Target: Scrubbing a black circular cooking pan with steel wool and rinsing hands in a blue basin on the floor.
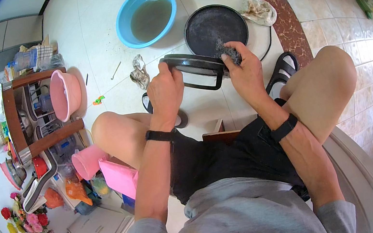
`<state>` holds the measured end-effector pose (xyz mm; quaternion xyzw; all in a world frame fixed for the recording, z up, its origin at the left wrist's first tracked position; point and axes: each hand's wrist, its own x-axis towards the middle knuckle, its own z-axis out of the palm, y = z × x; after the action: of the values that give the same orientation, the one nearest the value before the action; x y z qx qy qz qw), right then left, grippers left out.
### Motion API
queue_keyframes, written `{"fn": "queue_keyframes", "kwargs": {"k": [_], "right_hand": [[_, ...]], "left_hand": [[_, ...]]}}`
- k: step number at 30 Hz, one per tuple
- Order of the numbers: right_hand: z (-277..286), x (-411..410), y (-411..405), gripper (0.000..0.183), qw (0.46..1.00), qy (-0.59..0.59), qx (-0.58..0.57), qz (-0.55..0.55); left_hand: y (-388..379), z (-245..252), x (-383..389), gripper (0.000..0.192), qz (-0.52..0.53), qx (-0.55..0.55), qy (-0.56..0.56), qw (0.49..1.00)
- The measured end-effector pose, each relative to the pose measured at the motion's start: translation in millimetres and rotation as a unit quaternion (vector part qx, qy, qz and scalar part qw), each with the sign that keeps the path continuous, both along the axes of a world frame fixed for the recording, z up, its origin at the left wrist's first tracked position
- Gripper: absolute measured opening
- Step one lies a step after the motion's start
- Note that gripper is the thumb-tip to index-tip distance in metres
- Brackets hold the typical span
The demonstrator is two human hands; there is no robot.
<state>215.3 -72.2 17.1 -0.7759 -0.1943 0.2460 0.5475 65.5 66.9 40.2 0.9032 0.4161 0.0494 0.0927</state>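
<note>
My left hand grips the left edge of a tilted black round lid, its thumb and fingers on the rim. A black loop handle sticks out from the lid's near side. My right hand pinches a grey steel wool scrubber at the lid's right end. Just beyond, a shallow black round pan lies on the floor, with greyish smears inside. A blue plastic basin holding murky water stands to its left. The lid's far face is hidden.
A soiled crumpled plastic bag and a black power cord lie right of the pan. A crumpled dirty wrapper and a small green-orange toy are on the tiles. A pink basin and pink bucket stand left.
</note>
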Motion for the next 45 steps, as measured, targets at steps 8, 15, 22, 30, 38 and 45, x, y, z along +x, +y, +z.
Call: {"fn": "queue_keyframes", "kwargs": {"k": [8,15,22,30,38,45], "right_hand": [[0,-4,1,0.026,1.000,-0.002,-0.012,0.000],[-4,0,2,0.025,1.000,-0.016,-0.006,-0.005],[-13,2,4,0.023,1.000,-0.001,0.031,0.002],[18,1,6,0.022,0.990,-0.132,0.056,-0.008],[34,-33,29,0.030,0.920,-0.345,0.037,0.184],[24,-54,50,0.035,0.881,-0.428,-0.052,0.197]], "left_hand": [[-3,-7,-2,0.020,0.062,-0.015,-0.080,0.995],[-2,-19,-9,0.022,0.026,0.012,-0.075,0.997],[3,-30,-24,0.026,0.048,-0.110,-0.188,0.975],[-1,-45,-19,0.022,0.189,-0.528,-0.432,0.707],[-7,-49,-9,0.020,0.195,-0.572,-0.457,0.653],[-17,-57,-4,0.018,0.182,-0.546,-0.492,0.653]]}}
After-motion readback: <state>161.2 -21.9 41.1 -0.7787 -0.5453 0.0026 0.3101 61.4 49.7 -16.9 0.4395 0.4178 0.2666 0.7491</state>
